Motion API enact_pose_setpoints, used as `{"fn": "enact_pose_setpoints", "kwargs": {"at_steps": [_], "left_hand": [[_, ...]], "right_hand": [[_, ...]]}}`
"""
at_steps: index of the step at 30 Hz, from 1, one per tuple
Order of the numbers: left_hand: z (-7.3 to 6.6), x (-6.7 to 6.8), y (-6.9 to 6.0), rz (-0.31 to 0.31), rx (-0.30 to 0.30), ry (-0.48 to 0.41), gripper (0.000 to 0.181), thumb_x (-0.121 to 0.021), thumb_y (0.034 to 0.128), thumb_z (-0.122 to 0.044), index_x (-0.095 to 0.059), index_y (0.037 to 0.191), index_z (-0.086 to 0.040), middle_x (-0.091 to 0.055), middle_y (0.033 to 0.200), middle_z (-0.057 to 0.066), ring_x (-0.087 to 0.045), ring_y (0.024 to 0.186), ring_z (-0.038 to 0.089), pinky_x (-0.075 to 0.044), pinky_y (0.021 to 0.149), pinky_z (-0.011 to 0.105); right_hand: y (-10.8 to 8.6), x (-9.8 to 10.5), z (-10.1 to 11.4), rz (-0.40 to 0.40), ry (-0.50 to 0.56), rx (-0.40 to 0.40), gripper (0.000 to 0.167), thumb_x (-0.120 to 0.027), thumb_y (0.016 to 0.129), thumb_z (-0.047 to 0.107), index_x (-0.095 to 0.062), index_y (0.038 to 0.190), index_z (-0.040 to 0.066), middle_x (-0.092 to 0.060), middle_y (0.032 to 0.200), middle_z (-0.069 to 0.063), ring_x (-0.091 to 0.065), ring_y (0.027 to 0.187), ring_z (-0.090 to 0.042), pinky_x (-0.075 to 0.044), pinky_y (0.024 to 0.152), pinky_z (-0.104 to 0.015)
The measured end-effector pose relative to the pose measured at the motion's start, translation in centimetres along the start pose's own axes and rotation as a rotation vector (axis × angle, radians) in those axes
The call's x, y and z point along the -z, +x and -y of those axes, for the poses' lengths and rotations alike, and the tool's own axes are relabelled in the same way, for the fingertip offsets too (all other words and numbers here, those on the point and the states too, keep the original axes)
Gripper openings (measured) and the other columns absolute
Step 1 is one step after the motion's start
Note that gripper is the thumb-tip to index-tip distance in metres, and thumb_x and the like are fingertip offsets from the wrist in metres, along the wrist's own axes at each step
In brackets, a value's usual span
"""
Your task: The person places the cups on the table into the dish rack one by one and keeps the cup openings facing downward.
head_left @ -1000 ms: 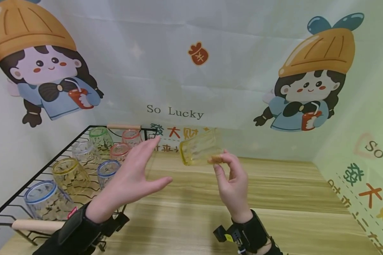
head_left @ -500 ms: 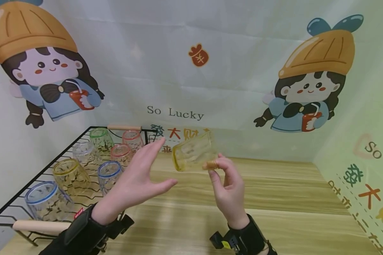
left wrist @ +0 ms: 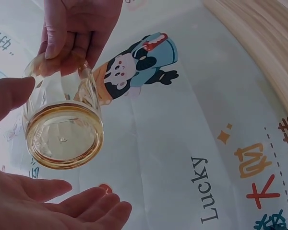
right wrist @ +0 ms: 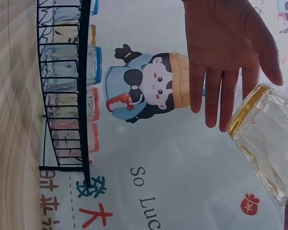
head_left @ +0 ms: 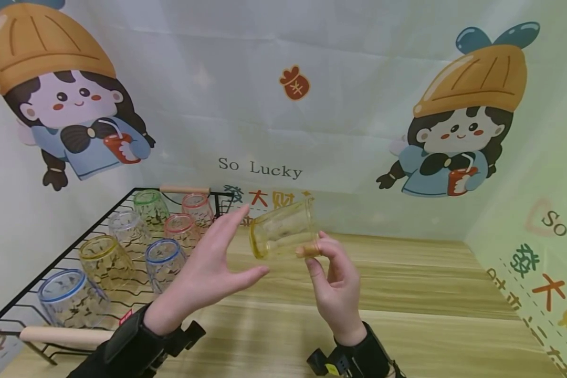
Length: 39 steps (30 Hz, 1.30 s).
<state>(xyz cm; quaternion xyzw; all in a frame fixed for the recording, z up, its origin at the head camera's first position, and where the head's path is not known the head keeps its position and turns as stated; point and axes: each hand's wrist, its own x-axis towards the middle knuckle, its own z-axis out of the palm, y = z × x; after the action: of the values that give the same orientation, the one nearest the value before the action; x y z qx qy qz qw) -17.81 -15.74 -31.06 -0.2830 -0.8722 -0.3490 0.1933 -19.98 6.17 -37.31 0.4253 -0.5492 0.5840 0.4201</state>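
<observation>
A clear yellow drinking glass (head_left: pixel 283 229) is held in the air above the table, tilted on its side with its thick base toward the left. My right hand (head_left: pixel 337 286) pinches it near the rim between thumb and fingers. Close to the base, my left hand (head_left: pixel 208 262) is spread, thumb apart from straight fingers, not gripping the glass. The left wrist view shows the round base of the glass (left wrist: pixel 65 136) between the left thumb and fingers (left wrist: pixel 93 206). In the right wrist view, the left fingers (right wrist: pixel 213 91) stretch beside the base of the glass (right wrist: pixel 269 139).
At the left stands a black wire rack (head_left: pixel 66 254) with wooden handles. Several upside-down glasses sit on it, among them a green one (head_left: pixel 151 209), a yellow one (head_left: pixel 105 261) and blue ones (head_left: pixel 71 296). Behind the wooden table (head_left: pixel 406 294) hangs a printed cloth (head_left: pixel 340 115).
My right hand has brought the yellow glass leftward and slightly down. My left hand has shifted a little to the right, so the glass base is now nearer its open fingers.
</observation>
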Motion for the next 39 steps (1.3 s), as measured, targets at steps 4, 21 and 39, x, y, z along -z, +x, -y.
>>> {"fn": "enact_pose_setpoints", "kwargs": {"at_steps": [4,21,39], "left_hand": [[0.0,-0.3,0.1,-0.014,-0.008,-0.033,0.100,-0.084,0.0801,-0.029,-0.025,0.158,-0.012,-0.033,0.156,0.014,-0.033,0.141,0.032,-0.034,0.110,0.058],[0.0,-1.3,0.2,-0.067,-0.089,-0.123,0.095,-0.087,0.0773,-0.017,-0.032,0.154,-0.007,-0.037,0.153,0.013,-0.039,0.137,0.029,-0.047,0.104,0.044],[-0.7,-2.0,0.4,-0.144,-0.140,-0.319,0.092,-0.086,0.0733,0.001,-0.037,0.151,-0.006,-0.048,0.143,0.009,-0.050,0.125,0.022,-0.049,0.099,0.029]], "right_hand": [[0.1,-0.1,0.1,0.001,0.022,0.008,0.010,-0.059,0.096,-0.003,-0.060,0.100,-0.012,-0.069,0.100,-0.010,-0.061,0.100,-0.018,-0.033,0.113,-0.047],[-0.1,-0.2,0.3,0.011,0.073,-0.017,0.012,-0.058,0.096,-0.003,-0.057,0.096,-0.015,-0.068,0.100,-0.007,-0.061,0.101,-0.016,-0.033,0.114,-0.046],[-0.5,-0.4,0.3,0.017,0.141,-0.096,0.021,-0.057,0.098,-0.001,-0.052,0.103,-0.020,-0.066,0.111,-0.002,-0.062,0.110,-0.018,-0.035,0.113,-0.046]]}}
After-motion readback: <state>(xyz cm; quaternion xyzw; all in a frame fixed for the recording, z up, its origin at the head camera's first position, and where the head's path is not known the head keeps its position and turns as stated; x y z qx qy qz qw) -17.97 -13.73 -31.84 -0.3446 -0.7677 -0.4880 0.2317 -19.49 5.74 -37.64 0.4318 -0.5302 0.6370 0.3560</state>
